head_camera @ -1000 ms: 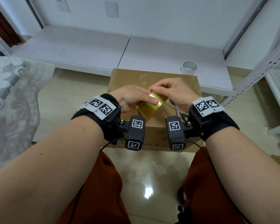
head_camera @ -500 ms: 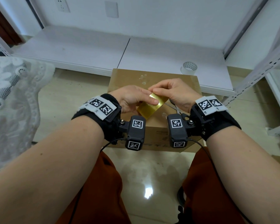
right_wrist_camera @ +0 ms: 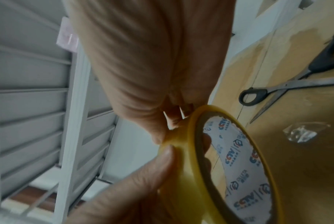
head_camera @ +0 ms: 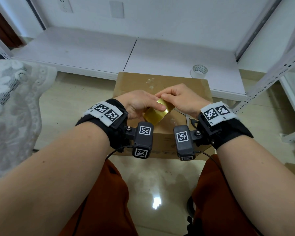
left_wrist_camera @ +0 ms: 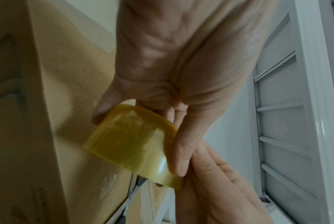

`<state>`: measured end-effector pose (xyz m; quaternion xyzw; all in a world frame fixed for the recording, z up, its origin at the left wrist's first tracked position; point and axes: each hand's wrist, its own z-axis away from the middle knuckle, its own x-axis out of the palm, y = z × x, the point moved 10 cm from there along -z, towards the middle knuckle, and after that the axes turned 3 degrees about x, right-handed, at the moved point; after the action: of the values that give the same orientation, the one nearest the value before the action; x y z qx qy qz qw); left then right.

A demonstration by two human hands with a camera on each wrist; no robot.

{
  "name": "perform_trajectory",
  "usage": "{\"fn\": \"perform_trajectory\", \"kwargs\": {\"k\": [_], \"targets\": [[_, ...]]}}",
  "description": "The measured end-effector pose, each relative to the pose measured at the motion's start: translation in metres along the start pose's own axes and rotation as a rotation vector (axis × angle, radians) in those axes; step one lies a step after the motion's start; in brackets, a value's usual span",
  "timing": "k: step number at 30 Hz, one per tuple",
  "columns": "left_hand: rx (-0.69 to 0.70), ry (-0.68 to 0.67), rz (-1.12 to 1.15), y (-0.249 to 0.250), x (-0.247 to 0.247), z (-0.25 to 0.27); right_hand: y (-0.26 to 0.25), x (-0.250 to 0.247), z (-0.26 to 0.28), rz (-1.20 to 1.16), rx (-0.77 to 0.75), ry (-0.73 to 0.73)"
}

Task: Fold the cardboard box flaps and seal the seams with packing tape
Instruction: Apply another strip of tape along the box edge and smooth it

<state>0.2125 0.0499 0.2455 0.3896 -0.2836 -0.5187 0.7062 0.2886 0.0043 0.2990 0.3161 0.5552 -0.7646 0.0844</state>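
Head view: left hand (head_camera: 140, 103) and right hand (head_camera: 180, 99), each grip clamped on the tape roll (head_camera: 157, 111) above the closed cardboard box (head_camera: 134, 82); roll barely shifted since earlier.
Left wrist: thumb pressed on the roll's rim.
Right wrist: fingertips (right_wrist_camera: 172, 125) picking for the tape end; scissors (right_wrist_camera: 288, 84) at the box's right edge; seam untaped.

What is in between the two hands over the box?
The yellow tape roll. The left hand grips it and the right hand pinches its top edge, above the cardboard box. The head view shows this best.
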Motion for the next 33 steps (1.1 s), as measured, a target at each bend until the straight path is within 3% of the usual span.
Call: {"fn": "perform_trajectory", "kwargs": {"k": [7,19,26,33], "targets": [[0.018,-0.061,-0.034,0.003,0.012,0.002,-0.002,0.007,0.001,0.097,-0.015,0.011],[-0.009,-0.015,-0.053,-0.002,0.006,0.001,0.005,-0.002,0.001,-0.131,0.004,0.098],[0.0,-0.026,-0.036,0.0,0.008,0.002,0.009,-0.01,0.0,-0.141,-0.015,0.207],[0.012,-0.032,-0.024,0.002,0.008,0.004,0.015,-0.011,-0.001,-0.221,0.041,0.157]]}}
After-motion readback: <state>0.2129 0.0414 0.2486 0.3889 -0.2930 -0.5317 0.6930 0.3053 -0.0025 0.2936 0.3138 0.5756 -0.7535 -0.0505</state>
